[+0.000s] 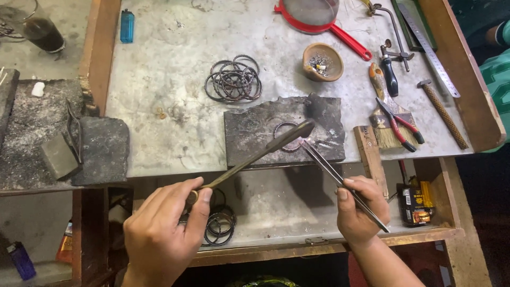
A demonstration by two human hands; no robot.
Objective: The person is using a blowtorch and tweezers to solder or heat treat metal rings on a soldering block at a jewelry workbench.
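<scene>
Our left hand point(164, 231) is closed around the handle end of a long blowpipe torch point(255, 157), whose bent tip reaches out over the dark soldering block point(249, 133); our right hand point(358, 207) is pinched shut on a pair of slim tweezers point(340, 180), their points meeting the torch tip just beside a small ring-shaped bangle point(284, 133) lying flat on that block. We judge that the step in hand is heating or soldering a joint on this bangle (a faint bright spot shows right where the two tools meet). The next move, as we read it, calls for steady wrists: the tweezer points must stay at the joint while the torch tip stays close without nudging the ring off its seat. Farther out on the metal surface point(159, 106) lies a loose heap of finished bangles point(234, 79), then a small clay bowl point(322, 62), a red-rimmed sieve point(319, 16), red-handled pliers point(398, 125), a hammer point(442, 111) and a blue lighter point(127, 25). More bangles point(220, 226) sit on the lower shelf by our left hand.
</scene>
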